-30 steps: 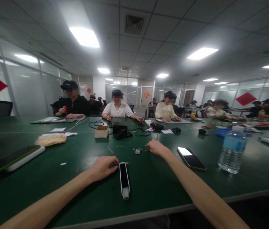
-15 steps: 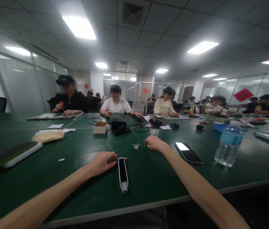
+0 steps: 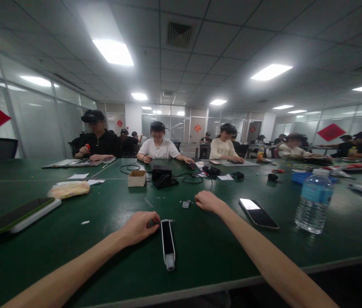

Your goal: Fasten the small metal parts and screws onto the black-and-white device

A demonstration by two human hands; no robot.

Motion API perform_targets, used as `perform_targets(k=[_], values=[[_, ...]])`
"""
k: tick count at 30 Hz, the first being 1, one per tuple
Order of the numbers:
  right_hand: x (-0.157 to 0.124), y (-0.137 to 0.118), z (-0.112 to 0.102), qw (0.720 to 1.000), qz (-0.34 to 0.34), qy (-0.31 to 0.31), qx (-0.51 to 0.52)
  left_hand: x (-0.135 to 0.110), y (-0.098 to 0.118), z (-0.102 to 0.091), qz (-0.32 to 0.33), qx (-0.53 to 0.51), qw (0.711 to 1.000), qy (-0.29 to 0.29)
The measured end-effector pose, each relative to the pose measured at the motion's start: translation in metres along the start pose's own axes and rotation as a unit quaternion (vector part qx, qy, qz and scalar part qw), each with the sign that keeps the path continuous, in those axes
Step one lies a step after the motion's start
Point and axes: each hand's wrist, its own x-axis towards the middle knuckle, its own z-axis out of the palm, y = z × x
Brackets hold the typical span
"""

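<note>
A slim white-framed device point(image 3: 168, 240) with a long dark panel lies on the green table, its grey end pointing toward me. At its far left corner, my left hand point(image 3: 140, 227) is closed, thumb and curled index finger against the frame. My right hand point(image 3: 209, 201) rests farther ahead on the table with its fingers bent down and pressed together; whatever the fingertips hold is hidden. Just left of those fingertips lie a small grey metal piece point(image 3: 185, 205) and several tiny parts too small to name.
A phone point(image 3: 259, 212) and a water bottle point(image 3: 314, 201) stand to the right. Ahead are a small cardboard box point(image 3: 136, 178), a black stand point(image 3: 163, 176) and cables. At left lie a plastic-wrapped item point(image 3: 68, 188) and a green-edged device point(image 3: 10, 217). Several people work across the table.
The whole view has shifted slightly downward and right as the camera tilted. My right hand has come a little closer to the small parts; my left hand stays at the device.
</note>
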Motion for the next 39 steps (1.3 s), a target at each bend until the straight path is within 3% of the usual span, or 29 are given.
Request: perform_targets(k=[20,30,35,39], values=[[0.011,-0.012,0.008,0.999,0.021,0.018,-0.046,0.0,0.005,-0.002,-0.005,-0.013,1.0,-0.005],[0.009,-0.016,0.006,0.997,0.029,0.052,-0.045,0.0,-0.005,0.006,-0.003,-0.001,1.0,0.007],[0.002,-0.033,-0.004,0.995,0.02,0.088,-0.034,-0.001,0.001,0.001,-0.01,-0.002,1.0,0.003],[-0.008,-0.055,-0.014,0.991,-0.028,0.13,0.001,-0.001,0.004,0.0,-0.012,0.0,1.0,0.007]])
